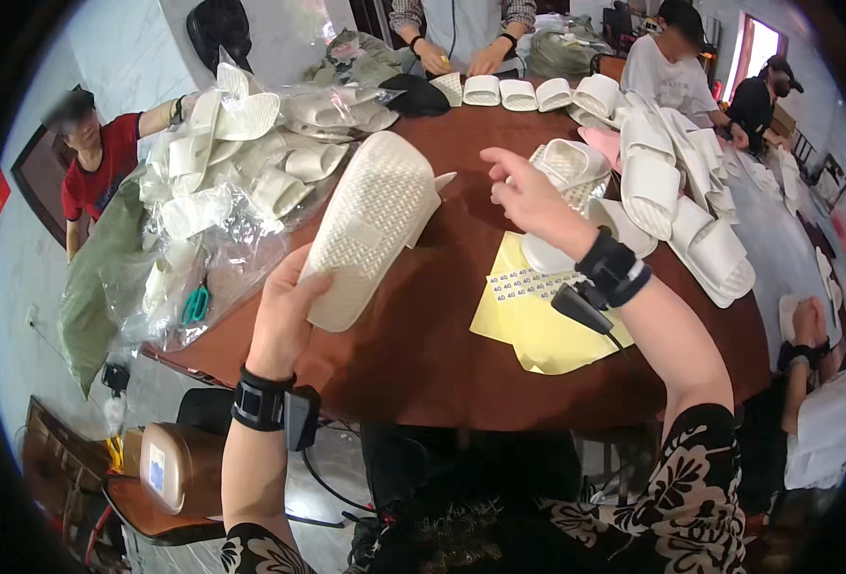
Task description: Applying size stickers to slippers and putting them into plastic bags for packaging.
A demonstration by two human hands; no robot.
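The left hand (284, 311) is raised above the near edge of the round dark-brown wooden table (413, 344), its fingers closed around the heel of a white rubber slipper (370, 225), sole turned up toward the camera. The right hand (528, 196) hovers further out over the table, fingers loosely spread and holding nothing, just beside a second white slipper (568, 165). Under the right wrist lies a yellow paper sheet with small white stickers (538, 320). Clear plastic bags of white slippers (222, 191) are piled on the left. Other people work around the table.
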